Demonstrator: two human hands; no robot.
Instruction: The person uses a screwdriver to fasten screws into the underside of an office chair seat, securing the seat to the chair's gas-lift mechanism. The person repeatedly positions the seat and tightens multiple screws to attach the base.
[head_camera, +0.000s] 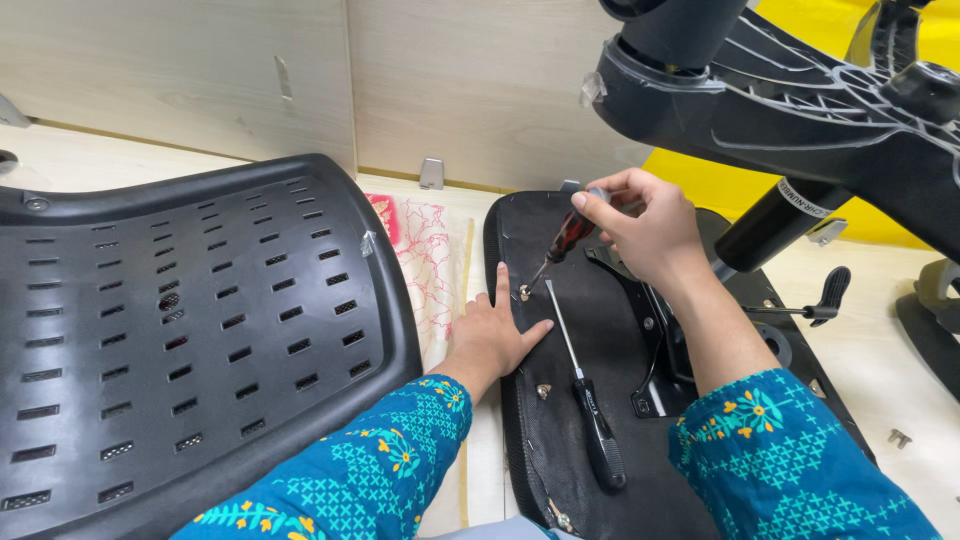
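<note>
My right hand (645, 225) grips a red-and-black screwdriver (565, 240) whose tip meets a screw (524, 293) on the underside of a black chair seat (580, 340). Flat on the seat's left edge rests my left hand (495, 335), its index finger beside that screw. A second, black-handled screwdriver (590, 405) lies loose on the seat between my forearms. Another screw (543, 390) sits lower on the seat.
A black perforated chair backrest (180, 330) lies at the left on the light wooden floor. A black star base with gas cylinder (790, 110) overhangs the upper right. A lever (815, 300) sticks out right of the seat. Patterned plastic wrap (430, 260) lies between backrest and seat.
</note>
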